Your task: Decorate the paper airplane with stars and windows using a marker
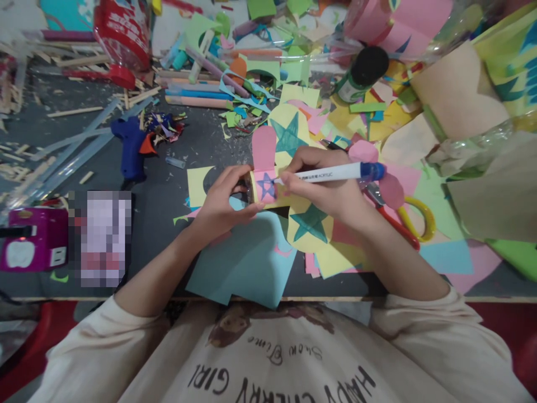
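Observation:
In my right hand (321,182) is a white acrylic marker (331,174) with a blue end, gripped between thumb and fingers. Its tip meets a blue star drawn on a small pink paper piece (265,193) with yellow edges. A rounded pink flap (264,146) stands up from that piece's far side. My left hand (224,196) grips the piece by its left side, thumb along the near edge. Yellow paper shapes with green stars lie behind it (289,130) and under my right hand (311,224). A blue-green paper sheet (247,257) lies in front.
A blue glue gun (131,146) rests to the left, near a purple box (36,238) and a blurred rectangle (104,238). Scissors (423,218) with yellow and red handles lie right. Markers (197,101), a black-capped bottle (363,73), a red bottle (122,36) and paper scraps crowd the back.

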